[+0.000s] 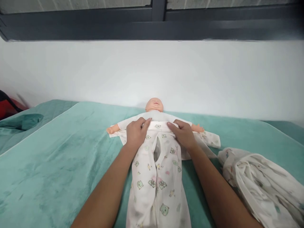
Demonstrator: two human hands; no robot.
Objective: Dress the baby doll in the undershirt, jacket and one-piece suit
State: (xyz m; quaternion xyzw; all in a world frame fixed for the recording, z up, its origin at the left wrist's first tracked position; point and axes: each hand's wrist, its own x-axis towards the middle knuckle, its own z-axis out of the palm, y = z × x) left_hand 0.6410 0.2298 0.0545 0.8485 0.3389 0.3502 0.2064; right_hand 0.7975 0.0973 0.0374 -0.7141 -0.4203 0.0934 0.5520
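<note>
A baby doll [154,105] lies on its back on a teal bed [59,152], head toward the wall, arms spread. It wears a white top and white printed trousers [155,180] with small bear figures. My left hand [136,132] grips the trousers' waistband at the doll's left-of-frame side, fingers curled over the edge. My right hand [182,133] holds the waistband on the other side in the same way. Under the doll lies an opened printed garment [209,139], spreading out to both sides.
A crumpled white printed cloth [261,180] lies on the bed at the right. A teal pillow [21,122] and something red and black [8,107] sit at the far left. A white wall and dark window frame [152,25] stand behind the bed.
</note>
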